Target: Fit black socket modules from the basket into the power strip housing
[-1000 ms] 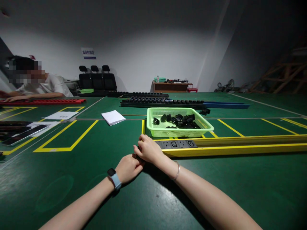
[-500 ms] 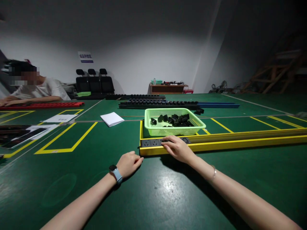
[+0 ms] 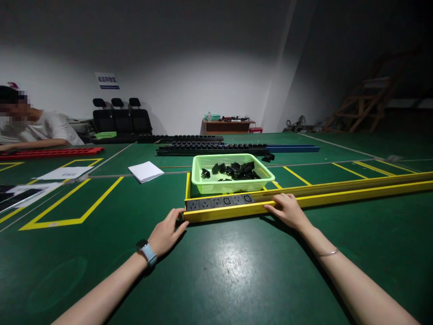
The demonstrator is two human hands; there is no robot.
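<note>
A long yellow channel (image 3: 223, 214) lies across the green table, with a row of black socket modules (image 3: 215, 202) set in its left end. My left hand (image 3: 165, 234), wearing a watch on a pale blue strap, is at the channel's left end. Its fingertips touch the corner, thumb and fingers apart. To the right of the sockets, my right hand (image 3: 289, 211) holds the channel's front wall, fingers over the top edge and thumb on the near side. Directly behind the sockets stands a light green basket (image 3: 233, 186) of loose black modules (image 3: 238, 169).
White paper (image 3: 146, 172) lies left of the basket. Further back are long black strips (image 3: 213, 149) and a few loose black pieces (image 3: 268, 157). A person (image 3: 43, 128) sits at the far left by a red strip (image 3: 50, 153). Yellow tape (image 3: 67, 224) marks the table.
My right hand has left the sockets and moved right onto the channel's front wall, uncovering the whole row. My left hand has opened and reached the channel's end. The view has turned slightly right.
</note>
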